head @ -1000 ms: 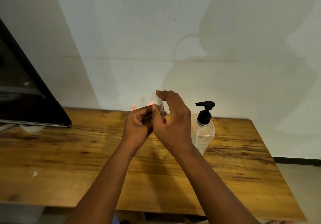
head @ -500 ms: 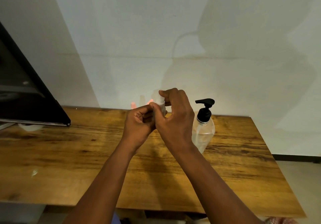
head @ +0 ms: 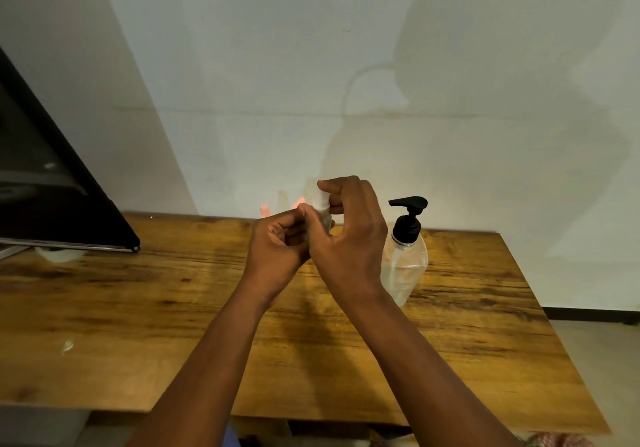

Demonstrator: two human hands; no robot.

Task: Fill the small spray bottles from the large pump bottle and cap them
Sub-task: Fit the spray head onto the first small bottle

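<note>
My left hand [head: 280,249] grips the body of a small whitish spray bottle [head: 322,210], held above the middle of the wooden table [head: 138,308]. My right hand [head: 349,238] curls over the bottle's top, fingers and thumb pinching its white cap. Most of the bottle is hidden between the hands. The large clear pump bottle [head: 405,259] with a black pump head stands upright just right of my right hand. Behind the hands, near the wall, stand other small bottles with pink parts [head: 265,210], only partly visible.
A black monitor [head: 52,197] leans over the table's back left corner, with a white object [head: 57,254] under it. The table's right edge drops to the floor [head: 606,360]. A white wall stands close behind the table.
My right hand's fingers have shifted round the cap, curling further over the bottle's top. My left hand and the pump bottle stay about where they were.
</note>
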